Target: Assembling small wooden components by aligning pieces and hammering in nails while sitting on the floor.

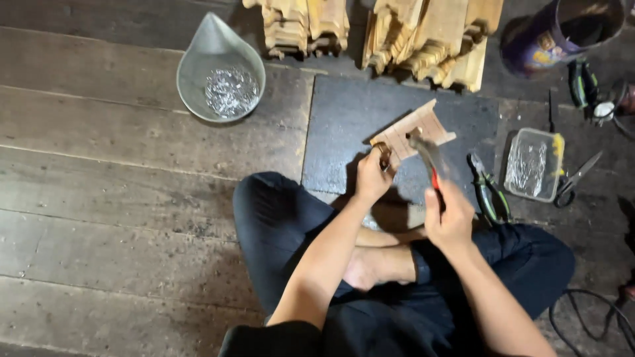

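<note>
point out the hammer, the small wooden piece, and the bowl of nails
hammer [428,153], head view, on its blurred metal head.
small wooden piece [423,125], head view, on its slatted top face.
bowl of nails [198,53], head view, on its bare inner wall.

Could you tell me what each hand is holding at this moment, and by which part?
The right hand grips a hammer by the lower end of its handle. The left hand steadies the small wooden piece at its near edge.

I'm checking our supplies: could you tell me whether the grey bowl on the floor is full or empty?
Neither: the grey bowl holds a small heap of shiny metal pieces covering only its bottom; its walls are bare.
</note>
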